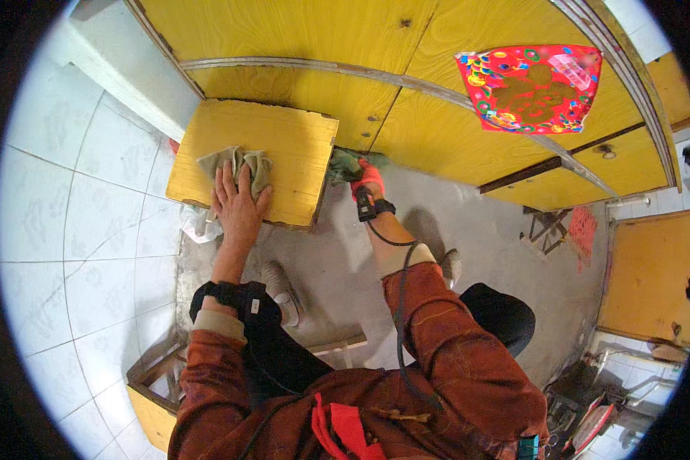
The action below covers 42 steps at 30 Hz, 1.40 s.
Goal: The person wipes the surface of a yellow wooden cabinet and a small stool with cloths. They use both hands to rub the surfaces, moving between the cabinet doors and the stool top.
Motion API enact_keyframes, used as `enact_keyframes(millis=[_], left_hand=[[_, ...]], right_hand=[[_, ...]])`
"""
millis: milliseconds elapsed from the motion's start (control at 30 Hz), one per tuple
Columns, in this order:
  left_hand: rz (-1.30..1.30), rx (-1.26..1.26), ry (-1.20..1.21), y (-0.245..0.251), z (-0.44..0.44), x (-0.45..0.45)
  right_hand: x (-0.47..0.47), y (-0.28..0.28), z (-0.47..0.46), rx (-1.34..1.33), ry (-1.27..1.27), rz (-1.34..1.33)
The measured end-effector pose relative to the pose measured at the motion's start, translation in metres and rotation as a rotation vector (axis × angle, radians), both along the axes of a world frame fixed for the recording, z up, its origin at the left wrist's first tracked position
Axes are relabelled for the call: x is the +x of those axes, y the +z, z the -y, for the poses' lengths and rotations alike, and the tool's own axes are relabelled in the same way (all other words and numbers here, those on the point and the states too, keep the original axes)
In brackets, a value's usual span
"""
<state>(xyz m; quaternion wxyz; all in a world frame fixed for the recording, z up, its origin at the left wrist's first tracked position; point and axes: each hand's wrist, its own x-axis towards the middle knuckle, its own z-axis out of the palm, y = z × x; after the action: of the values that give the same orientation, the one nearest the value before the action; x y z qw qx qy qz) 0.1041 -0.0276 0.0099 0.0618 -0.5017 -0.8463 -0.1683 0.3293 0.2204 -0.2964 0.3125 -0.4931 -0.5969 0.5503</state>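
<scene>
A folded greenish-grey cloth lies on the yellow wooden panel, whose edges are chipped. My left hand rests palm down over the cloth, fingers spread and pressing on it; whether the fingers grip it cannot be told. To the right of the panel, my right hand reaches low beside its right edge. Something red covers part of that hand. A dark green bundle touches its fingertips, beneath the cabinet front; whether the fingers close on it is unclear.
A large yellow wooden cabinet with a red decorated sheet stands ahead. White tiles cover the left wall. A white plastic bag lies under the panel's left side. A wooden frame stands at lower left, a folding stool at right.
</scene>
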Motion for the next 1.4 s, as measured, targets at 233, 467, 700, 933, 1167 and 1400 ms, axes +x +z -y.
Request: enact_keyframes(millis=[233,467,700,933,1167,1400], left_hand=[[-0.035,-0.024,0.005,0.001,-0.001,0.001],[-0.057,-0.026,0.008,0.001,-0.002,0.003],[-0.037,-0.018,0.001,0.004,-0.001,0.004],[-0.017,-0.011,0.014,0.007,-0.003,0.007],[0.013,-0.028,0.049,0.003,-0.006,0.007],[-0.009,0.007,0.056,0.0,-0.007,0.01]], right_hand=[[0.069,0.035,-0.035,-0.722,-0.604,-0.787],[0.054,-0.031,-0.056,0.396,0.276,-0.404],[0.021,0.153,-0.028,-0.754,-0.587,-0.534],[0.053,0.289,0.012,-0.257,-0.401,-1.133],[0.091,0.186,-0.025,-0.177,-0.443,-0.271],[0.054,0.284,-0.001,-0.645,-0.376,-0.906]])
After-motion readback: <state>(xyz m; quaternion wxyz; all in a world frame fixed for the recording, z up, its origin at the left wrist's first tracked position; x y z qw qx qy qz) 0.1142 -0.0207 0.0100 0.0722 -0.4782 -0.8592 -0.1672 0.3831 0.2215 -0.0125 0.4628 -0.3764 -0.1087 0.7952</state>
